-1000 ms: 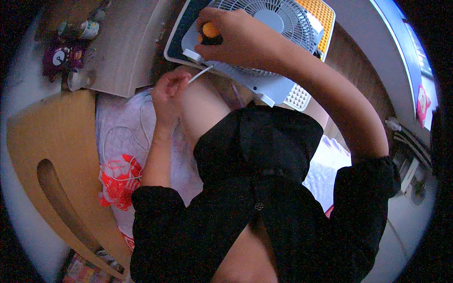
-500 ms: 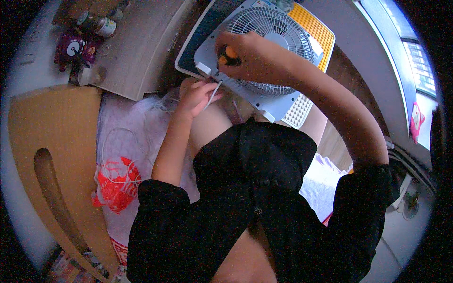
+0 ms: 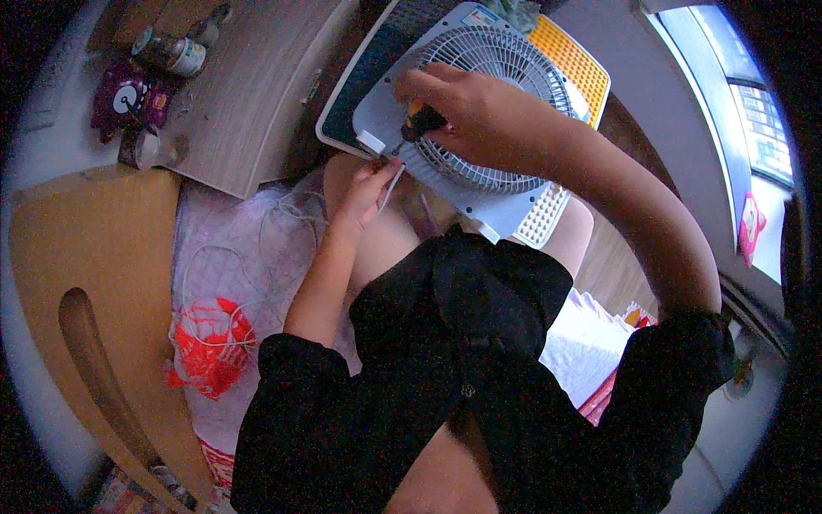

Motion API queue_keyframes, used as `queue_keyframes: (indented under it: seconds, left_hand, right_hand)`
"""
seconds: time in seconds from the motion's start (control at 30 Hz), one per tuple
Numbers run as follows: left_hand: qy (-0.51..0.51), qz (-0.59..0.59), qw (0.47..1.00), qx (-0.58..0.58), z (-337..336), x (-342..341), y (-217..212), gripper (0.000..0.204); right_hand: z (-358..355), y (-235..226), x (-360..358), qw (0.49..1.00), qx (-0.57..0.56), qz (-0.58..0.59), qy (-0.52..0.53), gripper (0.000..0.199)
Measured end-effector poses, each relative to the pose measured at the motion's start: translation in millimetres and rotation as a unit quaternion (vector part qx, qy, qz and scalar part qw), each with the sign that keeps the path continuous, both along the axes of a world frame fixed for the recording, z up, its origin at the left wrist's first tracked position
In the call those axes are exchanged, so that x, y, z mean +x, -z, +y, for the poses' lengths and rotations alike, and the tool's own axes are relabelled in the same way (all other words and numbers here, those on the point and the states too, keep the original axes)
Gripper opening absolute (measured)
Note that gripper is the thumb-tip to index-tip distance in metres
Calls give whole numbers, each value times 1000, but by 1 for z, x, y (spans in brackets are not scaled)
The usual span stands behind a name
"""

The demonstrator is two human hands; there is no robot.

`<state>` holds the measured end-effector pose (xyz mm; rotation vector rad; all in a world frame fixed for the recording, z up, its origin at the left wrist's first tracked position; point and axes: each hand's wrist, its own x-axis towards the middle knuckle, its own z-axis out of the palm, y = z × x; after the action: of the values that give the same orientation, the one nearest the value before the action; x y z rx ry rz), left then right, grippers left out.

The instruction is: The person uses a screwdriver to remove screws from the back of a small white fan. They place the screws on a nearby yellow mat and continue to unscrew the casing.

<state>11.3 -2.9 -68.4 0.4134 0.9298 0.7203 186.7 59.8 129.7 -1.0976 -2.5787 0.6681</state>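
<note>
A white box fan [image 3: 479, 184] with a round grille lies tilted across my knees, an orange grid panel at its far right corner. My right hand [image 3: 467, 111] rests on the grille and grips a screwdriver [image 3: 419, 120] with an orange and black handle, its tip down at the fan's near left corner. My left hand [image 3: 368, 184] is at that same corner, fingers pinched on the fan's white edge beside the tip. A thin white cable trails from there.
A wooden cabinet top [image 3: 248, 94] at upper left carries a tin can [image 3: 171, 53] and a purple toy clock [image 3: 128, 98]. A quilted pale cloth [image 3: 223, 257] with a white cable and a red-printed plastic bag [image 3: 210, 347] lies at left. A curved wooden board [image 3: 77, 283] borders it.
The view has shifted so the fan sits lower and nearer. My right hand slid the screwdriver down toward the fan's left corner; my left hand rose to meet that corner.
</note>
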Motion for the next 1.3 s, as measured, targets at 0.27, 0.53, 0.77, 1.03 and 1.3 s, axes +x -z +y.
queue_keyframes:
  seconds: [0.27,0.53,0.77,1.03,1.3]
  left_hand:
    - [-13,1,1000,-15,0,1,-11,22]
    - [-30,-31,999,-13,-3,2,10,32]
    - [-23,4,1000,-3,-5,0,28,35]
    - [-37,-9,999,24,-7,4,22,36]
    - [-17,22,1000,14,-4,3,24,39]
  right_hand:
    - [7,1,-3,998,42,-45,-22,38]
    - [9,-2,-14,996,50,-15,-66,39]
    - [8,-10,-17,983,100,-144,-49,41]
    - [13,-5,-23,977,159,-83,-114,40]
    - [2,-23,-37,952,80,-278,-99,39]
